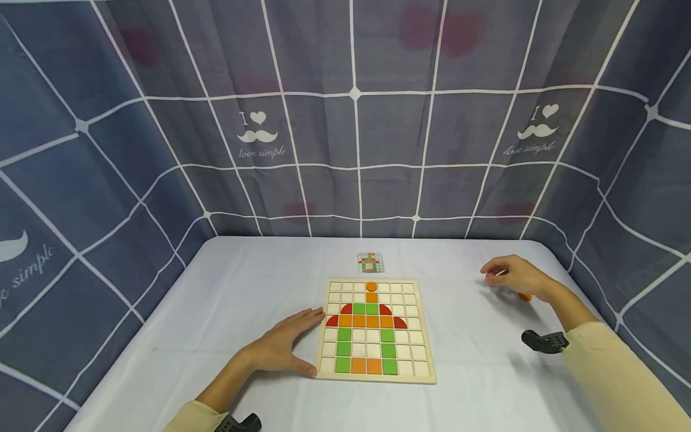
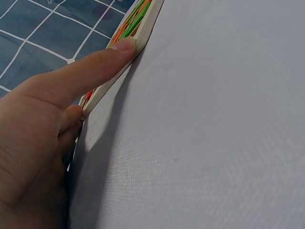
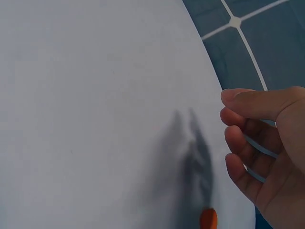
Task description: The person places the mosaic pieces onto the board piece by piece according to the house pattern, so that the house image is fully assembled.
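Note:
A square wooden grid board lies on the table, with orange, green and red pieces in its cells and an orange disc at the top. My left hand is at its left edge, fingers extended and thumb spread. In the left wrist view, the thumb tip rests on the board's rim. Well to the right, my right hand hovers over the cloth, fingers loosely bent, with nothing visible between them. Below it lies a small orange piece, partly hidden by the hand in the head view.
A small picture card with a coloured grid pattern lies just behind the board. White cloth covers the table. A dark blue checked curtain encloses the back and both sides.

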The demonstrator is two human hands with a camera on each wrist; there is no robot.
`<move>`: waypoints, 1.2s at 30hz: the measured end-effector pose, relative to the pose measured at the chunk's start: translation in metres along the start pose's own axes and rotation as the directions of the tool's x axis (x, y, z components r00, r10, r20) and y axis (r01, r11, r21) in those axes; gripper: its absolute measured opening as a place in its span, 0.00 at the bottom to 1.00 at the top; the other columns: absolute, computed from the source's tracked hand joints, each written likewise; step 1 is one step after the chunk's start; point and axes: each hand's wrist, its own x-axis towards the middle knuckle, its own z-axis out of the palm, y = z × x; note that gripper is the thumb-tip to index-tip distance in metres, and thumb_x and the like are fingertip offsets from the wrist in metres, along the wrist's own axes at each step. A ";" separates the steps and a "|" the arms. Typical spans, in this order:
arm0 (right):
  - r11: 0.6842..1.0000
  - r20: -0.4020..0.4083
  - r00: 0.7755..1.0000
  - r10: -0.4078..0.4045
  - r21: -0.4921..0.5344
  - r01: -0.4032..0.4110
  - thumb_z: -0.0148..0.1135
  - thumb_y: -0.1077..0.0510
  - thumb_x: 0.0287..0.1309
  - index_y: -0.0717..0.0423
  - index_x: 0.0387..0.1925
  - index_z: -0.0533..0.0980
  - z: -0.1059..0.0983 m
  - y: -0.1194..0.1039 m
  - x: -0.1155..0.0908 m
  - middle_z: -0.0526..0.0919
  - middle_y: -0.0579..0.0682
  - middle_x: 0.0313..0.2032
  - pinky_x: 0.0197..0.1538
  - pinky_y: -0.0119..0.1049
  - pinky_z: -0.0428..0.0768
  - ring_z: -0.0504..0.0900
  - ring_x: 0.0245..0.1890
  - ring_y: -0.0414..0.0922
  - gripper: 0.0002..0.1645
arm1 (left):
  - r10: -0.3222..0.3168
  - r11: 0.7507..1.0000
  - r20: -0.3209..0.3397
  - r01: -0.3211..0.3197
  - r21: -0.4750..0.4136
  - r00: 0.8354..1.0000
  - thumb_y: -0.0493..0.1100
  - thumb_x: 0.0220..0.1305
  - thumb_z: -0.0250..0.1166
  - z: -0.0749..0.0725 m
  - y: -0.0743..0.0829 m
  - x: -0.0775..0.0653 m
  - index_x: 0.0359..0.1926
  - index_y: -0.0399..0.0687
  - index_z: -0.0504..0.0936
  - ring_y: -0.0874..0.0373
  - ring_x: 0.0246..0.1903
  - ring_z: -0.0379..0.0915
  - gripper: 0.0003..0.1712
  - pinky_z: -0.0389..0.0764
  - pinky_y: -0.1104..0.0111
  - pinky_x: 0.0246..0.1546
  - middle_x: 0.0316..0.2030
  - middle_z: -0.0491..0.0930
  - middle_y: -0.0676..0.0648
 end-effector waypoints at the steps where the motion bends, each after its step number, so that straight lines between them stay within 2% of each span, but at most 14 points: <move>1: 1.000 0.001 1.000 0.014 0.000 -0.014 0.69 0.53 0.68 0.63 0.56 0.81 -0.002 0.002 -0.002 0.84 0.52 0.47 0.45 0.41 0.79 0.82 0.46 0.47 0.22 | -0.002 1.000 -0.001 0.002 0.003 1.000 0.69 0.46 0.80 0.000 0.000 0.000 0.81 0.50 0.60 0.44 0.78 0.44 0.66 0.51 0.35 0.71 0.80 0.54 0.54; 9: 0.999 -0.023 0.999 0.041 0.027 -0.040 0.67 0.54 0.70 0.69 0.58 0.79 -0.017 0.022 -0.017 0.83 0.57 0.48 0.43 0.42 0.82 0.81 0.43 0.47 0.24 | -0.011 1.000 -0.007 0.011 0.017 1.000 0.69 0.45 0.80 0.001 -0.001 0.001 0.81 0.52 0.60 0.45 0.78 0.45 0.67 0.52 0.35 0.70 0.80 0.54 0.55; 14: 0.996 -0.026 0.996 0.086 0.036 -0.085 0.66 0.55 0.70 0.71 0.58 0.77 -0.023 0.037 -0.026 0.83 0.57 0.47 0.42 0.41 0.82 0.82 0.41 0.47 0.25 | -0.011 1.000 -0.006 0.011 0.011 1.000 0.69 0.44 0.80 0.000 -0.001 0.001 0.81 0.52 0.60 0.45 0.78 0.45 0.67 0.51 0.35 0.71 0.80 0.54 0.55; 19: 0.994 -0.039 0.994 0.106 0.008 -0.106 0.66 0.58 0.69 0.74 0.55 0.78 -0.028 0.054 -0.032 0.83 0.58 0.46 0.39 0.39 0.83 0.81 0.40 0.47 0.23 | -0.010 1.000 -0.005 0.010 0.007 1.000 0.69 0.44 0.80 0.000 -0.002 0.001 0.81 0.52 0.60 0.45 0.78 0.45 0.67 0.51 0.35 0.71 0.80 0.55 0.55; 26: 0.994 -0.034 0.993 0.113 0.002 -0.113 0.68 0.62 0.65 0.74 0.52 0.79 -0.023 0.072 -0.041 0.85 0.59 0.45 0.34 0.34 0.78 0.76 0.38 0.45 0.20 | -0.006 1.000 -0.006 0.006 0.007 1.000 0.69 0.44 0.80 0.001 -0.003 0.001 0.81 0.52 0.61 0.45 0.78 0.45 0.67 0.51 0.35 0.71 0.80 0.54 0.55; 31: 0.995 -0.068 0.993 0.097 -0.030 -0.099 0.71 0.64 0.62 0.72 0.47 0.82 -0.017 0.074 -0.041 0.85 0.57 0.42 0.34 0.32 0.76 0.76 0.38 0.46 0.15 | -0.006 1.000 -0.006 0.006 0.009 1.000 0.69 0.44 0.80 0.001 -0.003 0.001 0.81 0.52 0.61 0.45 0.78 0.45 0.67 0.51 0.35 0.71 0.80 0.54 0.55; 36: 0.995 -0.075 0.992 0.098 -0.019 -0.100 0.71 0.65 0.59 0.69 0.43 0.82 -0.015 0.074 -0.042 0.83 0.53 0.38 0.34 0.31 0.76 0.75 0.36 0.46 0.12 | -0.012 1.000 -0.005 0.012 0.008 1.000 0.69 0.44 0.80 0.000 0.000 0.000 0.81 0.52 0.61 0.45 0.78 0.45 0.67 0.51 0.35 0.71 0.80 0.55 0.54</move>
